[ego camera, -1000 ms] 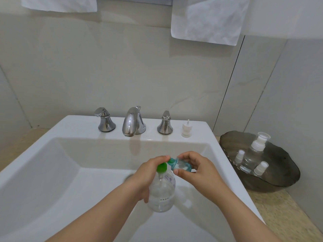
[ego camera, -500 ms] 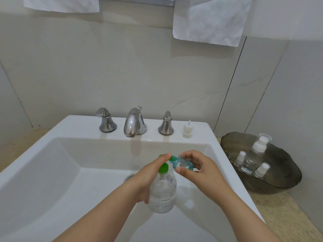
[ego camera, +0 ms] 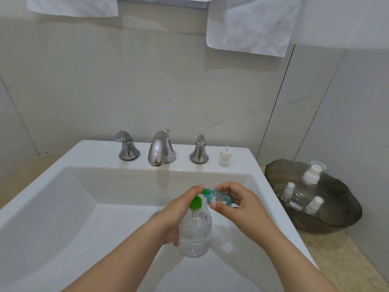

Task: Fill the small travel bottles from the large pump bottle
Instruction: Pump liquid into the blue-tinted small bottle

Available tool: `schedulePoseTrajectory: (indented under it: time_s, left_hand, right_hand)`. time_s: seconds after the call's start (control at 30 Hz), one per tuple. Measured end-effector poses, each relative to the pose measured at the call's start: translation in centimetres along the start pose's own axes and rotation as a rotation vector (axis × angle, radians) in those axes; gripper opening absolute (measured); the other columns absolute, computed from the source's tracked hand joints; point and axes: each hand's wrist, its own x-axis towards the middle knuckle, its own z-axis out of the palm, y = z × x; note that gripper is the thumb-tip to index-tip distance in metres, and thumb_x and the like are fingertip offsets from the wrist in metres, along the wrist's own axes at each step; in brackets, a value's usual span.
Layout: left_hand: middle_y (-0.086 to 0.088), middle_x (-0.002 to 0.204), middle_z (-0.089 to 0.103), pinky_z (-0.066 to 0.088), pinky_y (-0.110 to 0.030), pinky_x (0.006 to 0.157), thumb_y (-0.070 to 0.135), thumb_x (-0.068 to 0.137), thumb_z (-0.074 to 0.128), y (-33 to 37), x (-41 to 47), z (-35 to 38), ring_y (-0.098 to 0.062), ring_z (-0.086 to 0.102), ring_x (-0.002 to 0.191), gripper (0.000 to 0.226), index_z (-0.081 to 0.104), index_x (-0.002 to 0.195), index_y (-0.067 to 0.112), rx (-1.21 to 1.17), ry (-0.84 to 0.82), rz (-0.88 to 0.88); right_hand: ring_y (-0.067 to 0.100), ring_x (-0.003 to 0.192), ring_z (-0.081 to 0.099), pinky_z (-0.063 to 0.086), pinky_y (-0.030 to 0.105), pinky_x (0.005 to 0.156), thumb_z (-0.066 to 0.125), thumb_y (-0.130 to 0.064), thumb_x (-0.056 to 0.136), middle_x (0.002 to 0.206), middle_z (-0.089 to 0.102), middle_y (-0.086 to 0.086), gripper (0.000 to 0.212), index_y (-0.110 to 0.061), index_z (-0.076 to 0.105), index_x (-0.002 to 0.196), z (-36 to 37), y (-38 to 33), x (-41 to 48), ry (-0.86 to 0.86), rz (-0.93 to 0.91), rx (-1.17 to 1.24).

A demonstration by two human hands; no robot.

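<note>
A large clear pump bottle [ego camera: 195,230] with a green pump head [ego camera: 195,202] stands inside the white sink [ego camera: 63,186]. My left hand [ego camera: 179,209] wraps round its neck, and a fingertip rests on the green nozzle. My right hand [ego camera: 235,204] pinches a small blue-tinted travel bottle [ego camera: 219,199], tilted with its mouth against the pump's nozzle. A white spray cap [ego camera: 224,157] stands loose on the sink's back ledge.
A chrome faucet [ego camera: 161,148] with two handles [ego camera: 126,147] [ego camera: 199,149] sits at the back of the sink. A dark glass tray [ego camera: 341,216] on the right counter holds three small bottles with white caps [ego camera: 311,171]. White towels [ego camera: 250,26] hang above.
Both hands and both bottles stay in nearly the same place. The left fingertip has shifted slightly on the green nozzle.
</note>
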Motion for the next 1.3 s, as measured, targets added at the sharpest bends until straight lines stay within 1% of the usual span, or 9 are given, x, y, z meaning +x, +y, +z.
schedulePoseTrajectory:
  time_s: [0.13,0.33,0.43,0.53,0.77,0.9,1.0,1.17,1.3]
  left_hand:
    - [-0.003,0.153,0.046,0.014,-0.077,0.112,0.082,0.056,0.067,0.1,-0.3,0.1,-0.038,0.036,0.144,0.090,0.059,0.135,0.039,-0.016,-0.010,-0.006]
    - [-0.002,0.146,0.052,0.022,-0.077,0.109,0.077,0.052,0.063,0.1,-0.2,0.2,-0.039,0.041,0.138,0.085,0.064,0.128,0.038,0.011,0.032,0.007]
    - [-0.006,0.143,0.055,0.029,-0.074,0.107,0.080,0.042,0.066,-0.1,0.3,0.2,-0.041,0.046,0.135,0.097,0.066,0.127,0.034,0.025,0.078,-0.001]
    - [-0.006,0.140,0.058,0.035,-0.073,0.103,0.079,0.040,0.066,-0.3,0.6,0.2,-0.041,0.049,0.132,0.098,0.067,0.125,0.031,0.028,0.098,0.010]
    - [-0.009,0.137,0.061,0.032,-0.074,0.101,0.070,0.040,0.068,-0.3,0.9,-0.3,-0.043,0.053,0.128,0.086,0.073,0.115,0.030,0.053,0.116,0.036]
    - [-0.005,0.138,0.059,0.031,-0.073,0.106,0.068,0.059,0.067,-0.3,0.7,-0.1,-0.040,0.051,0.129,0.070,0.071,0.119,0.031,0.040,0.138,0.021]
    - [-0.002,0.141,0.056,0.030,-0.068,0.109,0.069,0.083,0.061,-0.5,0.7,-0.3,-0.036,0.048,0.130,0.055,0.066,0.126,0.034,0.008,0.136,0.013]
    - [0.000,0.160,0.037,0.017,-0.072,0.113,0.080,0.079,0.051,-0.3,0.9,-0.3,-0.038,0.025,0.150,0.082,0.045,0.149,0.038,0.007,0.074,-0.019]
    - [0.000,0.160,0.036,0.017,-0.073,0.113,0.081,0.080,0.048,-0.3,1.0,-0.4,-0.038,0.024,0.150,0.082,0.044,0.150,0.038,0.023,0.063,-0.029]
  right_hand:
    - [-0.001,0.092,0.064,0.051,0.016,0.079,0.082,-0.024,0.075,0.099,0.069,-0.016,0.028,-0.031,0.065,0.096,0.0,0.1,0.0,0.003,0.000,0.000]
    - [0.001,0.093,0.065,0.051,0.016,0.081,0.082,-0.023,0.075,0.100,0.070,-0.014,0.028,-0.031,0.065,0.096,0.1,0.1,0.1,-0.002,-0.002,0.001]
    - [0.002,0.093,0.065,0.052,0.016,0.079,0.082,-0.022,0.076,0.099,0.069,-0.014,0.028,-0.031,0.065,0.096,0.0,0.2,0.1,-0.001,0.001,-0.005]
    - [0.002,0.093,0.065,0.052,0.017,0.077,0.082,-0.021,0.076,0.099,0.069,-0.014,0.027,-0.030,0.065,0.096,0.0,0.3,0.1,0.007,0.001,-0.012]
    - [-0.005,0.088,0.062,0.046,0.007,0.073,0.082,-0.019,0.076,0.097,0.069,-0.013,0.027,-0.028,0.066,0.095,0.1,0.3,0.0,-0.019,-0.003,-0.040]
    - [-0.004,0.089,0.062,0.046,0.007,0.074,0.082,-0.021,0.076,0.097,0.069,-0.014,0.027,-0.029,0.066,0.096,0.1,0.4,0.0,-0.012,0.002,-0.051]
    - [0.000,0.091,0.064,0.048,0.012,0.078,0.082,-0.022,0.076,0.098,0.070,-0.013,0.026,-0.031,0.065,0.095,0.1,0.3,0.0,-0.013,-0.001,-0.018]
    - [0.005,0.093,0.066,0.053,0.018,0.079,0.081,-0.022,0.077,0.100,0.071,-0.012,0.026,-0.031,0.065,0.095,-0.1,0.1,0.1,0.027,-0.008,0.017]
    - [0.001,0.095,0.065,0.053,0.018,0.078,0.082,-0.022,0.076,0.100,0.070,-0.013,0.027,-0.029,0.066,0.097,0.0,-0.1,0.0,0.029,-0.006,0.018]
